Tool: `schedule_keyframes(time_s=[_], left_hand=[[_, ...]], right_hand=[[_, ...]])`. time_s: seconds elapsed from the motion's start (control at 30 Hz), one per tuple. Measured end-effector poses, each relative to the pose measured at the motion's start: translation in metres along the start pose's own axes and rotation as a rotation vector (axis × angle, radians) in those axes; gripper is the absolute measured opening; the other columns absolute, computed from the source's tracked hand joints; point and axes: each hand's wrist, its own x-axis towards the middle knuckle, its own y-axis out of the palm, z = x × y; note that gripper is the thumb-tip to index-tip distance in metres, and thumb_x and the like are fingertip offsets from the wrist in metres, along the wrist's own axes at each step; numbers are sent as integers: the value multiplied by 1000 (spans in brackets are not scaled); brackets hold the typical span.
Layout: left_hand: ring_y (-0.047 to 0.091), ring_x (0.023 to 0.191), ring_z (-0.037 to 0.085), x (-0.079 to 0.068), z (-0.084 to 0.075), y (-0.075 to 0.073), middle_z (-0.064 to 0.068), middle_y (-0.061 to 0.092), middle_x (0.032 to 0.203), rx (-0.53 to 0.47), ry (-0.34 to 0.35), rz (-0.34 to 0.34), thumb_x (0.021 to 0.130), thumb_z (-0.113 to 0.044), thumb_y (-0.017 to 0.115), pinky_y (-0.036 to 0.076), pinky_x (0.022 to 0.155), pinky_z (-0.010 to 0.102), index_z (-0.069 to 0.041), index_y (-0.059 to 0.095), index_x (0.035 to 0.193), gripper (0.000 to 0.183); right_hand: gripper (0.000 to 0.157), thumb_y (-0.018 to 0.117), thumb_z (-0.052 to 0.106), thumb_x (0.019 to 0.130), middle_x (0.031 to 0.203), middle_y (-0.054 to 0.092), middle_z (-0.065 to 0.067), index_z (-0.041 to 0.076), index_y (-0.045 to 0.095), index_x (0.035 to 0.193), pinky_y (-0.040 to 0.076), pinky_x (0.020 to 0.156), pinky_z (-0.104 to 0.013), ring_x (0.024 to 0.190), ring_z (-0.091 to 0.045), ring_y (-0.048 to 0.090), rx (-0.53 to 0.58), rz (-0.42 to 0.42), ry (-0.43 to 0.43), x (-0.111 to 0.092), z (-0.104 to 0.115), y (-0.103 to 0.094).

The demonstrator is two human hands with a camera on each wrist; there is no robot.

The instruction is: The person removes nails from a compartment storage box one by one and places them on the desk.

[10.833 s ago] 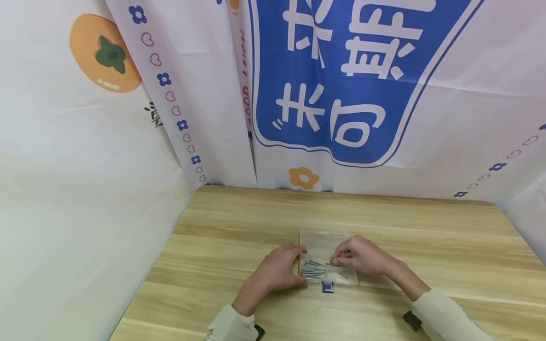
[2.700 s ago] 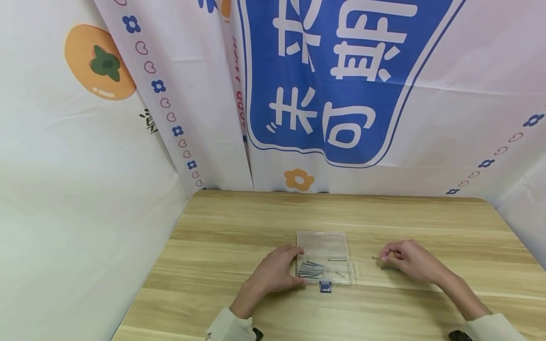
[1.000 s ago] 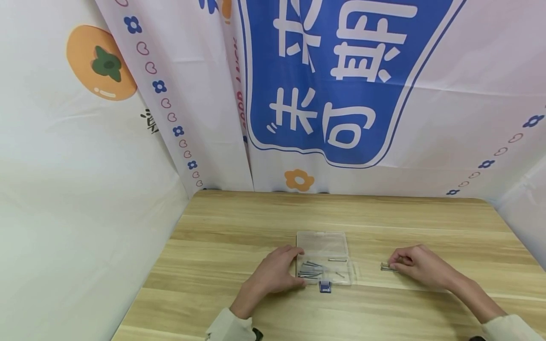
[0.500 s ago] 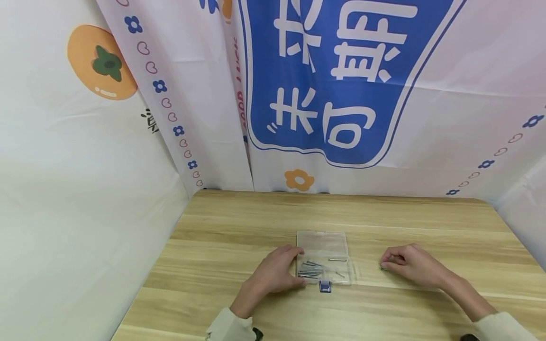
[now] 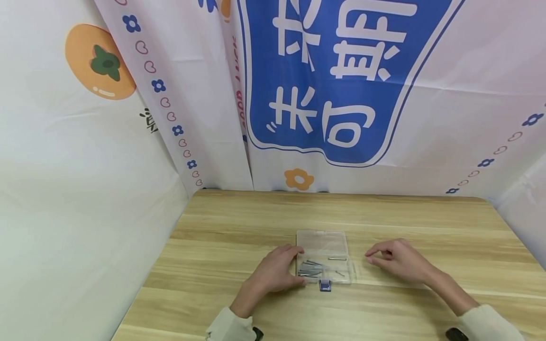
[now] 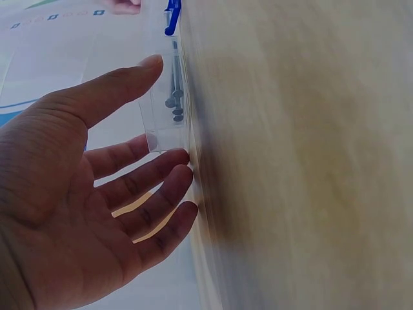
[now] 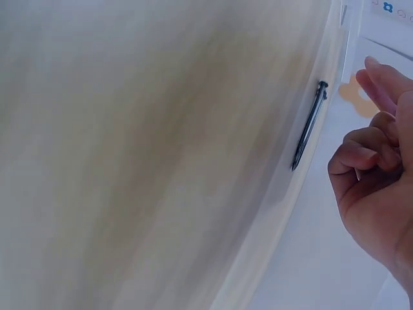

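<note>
A clear plastic box [image 5: 350, 274] lies open on the table, its lid [image 5: 322, 242] folded back and its blue latch [image 5: 325, 285] at the front. Several nails [image 5: 310, 273] lie in its left compartment, one nail [image 5: 337, 259] at the back right, and a smaller piece [image 5: 339, 273] at the front right. My left hand [image 5: 277, 270] holds the box's left end between thumb and fingers. Right of the box, my right hand [image 5: 398, 260] hovers with index finger and thumb apart, holding nothing visible. Beneath it, nails [image 7: 310, 126] lie on the table, hidden in the head view.
The wooden table [image 5: 239, 222] extends around the box. Behind it hangs a white printed cloth [image 5: 448, 142] with a blue panel, and another pale cloth [image 5: 85, 189] borders the left side.
My right hand went from the box to the table on the right with a nail, handled nails there, and has now lifted and shifted back leftward without any. My left hand stays at the box.
</note>
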Motion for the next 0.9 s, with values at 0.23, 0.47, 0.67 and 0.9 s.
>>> schedule_keyframes(time_s=[0.23, 0.47, 0.67, 0.9], left_hand=[[60, 140, 31, 0, 0, -1, 10, 65, 148, -5, 1, 0, 83, -42, 92, 50, 117, 51, -16, 65, 144, 72], [58, 142, 33, 0, -1, -1, 12, 64, 149, -12, 2, -4, 82, -40, 93, 49, 118, 53, -15, 65, 144, 72], [59, 140, 32, 0, 0, -1, 10, 65, 149, -10, 2, -1, 83, -41, 92, 50, 117, 52, -16, 64, 144, 72], [61, 138, 30, 0, 0, -1, 9, 65, 147, 1, 6, -1, 83, -42, 92, 51, 116, 50, -16, 64, 144, 72]], right_hand=[[9, 81, 26, 97, 59, 38, 21, 20, 84, 103, 35, 50, -18, 53, 7, 29, 10, 6, -9, 10, 8, 8], [8, 81, 25, 97, 59, 40, 21, 20, 85, 102, 33, 49, -16, 52, 8, 28, 26, 32, -40, 23, 16, 17], [8, 81, 23, 97, 61, 47, 18, 18, 85, 102, 33, 48, -16, 51, 8, 28, 64, 46, -63, 29, 22, 21], [9, 80, 26, 98, 82, 75, 13, 20, 86, 100, 32, 50, -15, 51, 8, 27, 25, 84, -75, 37, 27, 26]])
